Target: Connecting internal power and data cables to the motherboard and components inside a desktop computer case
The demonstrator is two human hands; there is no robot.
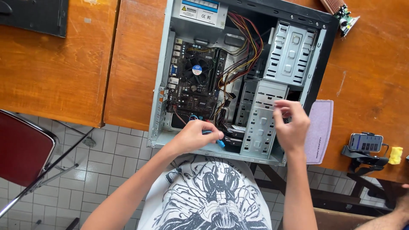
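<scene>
From the head camera, an open computer case [159, 115] lies on its side on a wooden table [136, 64], its near edge overhanging the table's front edge above the tiled floor [110, 162]. The left hand [194, 136] rests at the case's near lower rim, fingers curled tight around a blue-handled screwdriver [219, 142] whose tip end pokes out to the right, just beside the motherboard's [196, 81] lower edge. The right hand [292, 125] hovers over the metal drive cage [262, 123], fingertips [281, 104] pinched narrowly together; whether something small sits between them cannot be told. A bundle of coloured cables [243, 51] runs from the power supply [198, 12] across the middle of the case, crowding the gap between board and cage. To the right of the case, a pale mat [321, 127] lies touching its side, and further right a phone on a stand [365, 142] sits near the table's front edge beside a yellow object [395, 155]. A red chair [21, 149] stands well apart at the left, leaving floor room between it and the person.
</scene>
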